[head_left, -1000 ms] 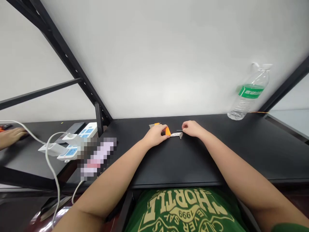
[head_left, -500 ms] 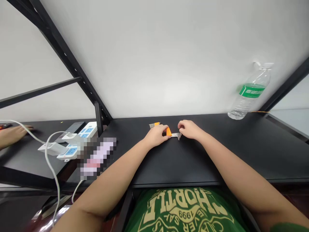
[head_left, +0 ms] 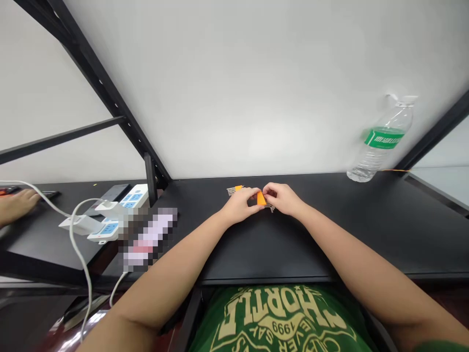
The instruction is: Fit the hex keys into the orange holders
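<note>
My left hand [head_left: 243,204] is closed on the orange holder of a hex key set [head_left: 261,198], thumb and fingers at its left edge. Bent metal ends of several hex keys stick out on the holder's right side. My right hand [head_left: 282,197] is closed at that side, fingertips pinched at the holder's upper right, over the keys. Whether a single key is between those fingertips is hidden. A second hex key set [head_left: 238,187], also with an orange holder, lies on the black tabletop [head_left: 278,244] just behind my left hand, which partly covers it.
A clear plastic bottle [head_left: 379,142] with a green label stands at the back right. To the left are a white power strip [head_left: 137,195] with plugged chargers, a blurred-out phone [head_left: 152,238] on a cable, and black frame posts. Another person's hand [head_left: 22,203] rests at far left.
My right hand has moved left from the keys' bent ends to the holder. The holder has shifted slightly right in my left hand. The other person's hand moved left.
</note>
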The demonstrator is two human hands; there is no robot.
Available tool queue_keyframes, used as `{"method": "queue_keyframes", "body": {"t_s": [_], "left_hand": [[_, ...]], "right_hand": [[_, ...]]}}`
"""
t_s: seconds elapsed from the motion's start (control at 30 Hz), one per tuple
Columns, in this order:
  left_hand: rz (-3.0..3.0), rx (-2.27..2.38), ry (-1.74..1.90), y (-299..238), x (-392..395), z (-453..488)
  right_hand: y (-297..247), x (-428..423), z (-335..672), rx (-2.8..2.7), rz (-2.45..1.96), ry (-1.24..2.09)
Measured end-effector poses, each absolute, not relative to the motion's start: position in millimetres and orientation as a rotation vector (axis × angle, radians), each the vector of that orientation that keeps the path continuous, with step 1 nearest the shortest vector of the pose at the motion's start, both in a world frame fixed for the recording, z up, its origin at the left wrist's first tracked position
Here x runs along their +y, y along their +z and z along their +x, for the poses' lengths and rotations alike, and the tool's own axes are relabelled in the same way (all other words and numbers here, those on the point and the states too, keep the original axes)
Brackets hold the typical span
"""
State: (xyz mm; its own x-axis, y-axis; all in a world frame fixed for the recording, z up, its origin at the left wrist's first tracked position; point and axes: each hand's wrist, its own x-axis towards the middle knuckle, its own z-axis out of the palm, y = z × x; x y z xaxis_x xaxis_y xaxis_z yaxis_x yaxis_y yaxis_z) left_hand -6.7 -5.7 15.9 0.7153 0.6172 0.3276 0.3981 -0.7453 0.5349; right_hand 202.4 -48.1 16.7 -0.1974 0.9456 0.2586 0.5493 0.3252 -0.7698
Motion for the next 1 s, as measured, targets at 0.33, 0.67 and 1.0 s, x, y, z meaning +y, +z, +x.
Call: {"method": "queue_keyframes", "body": {"t_s": [0.33,0.67,1.0], "left_hand": [[2.65,0.962,0.606,13,-1,-10],[2.615,1.023,0.583,14,1,-11],[2.587,1.001,0.601,14,-1,-10]], "right_hand": [[17,-34,220,-1.799,-1.692,0.535],[12,-28,233,-2.098,-1.786,0.64],[13,-29,235,-2.128,-1.655,0.514]]}}
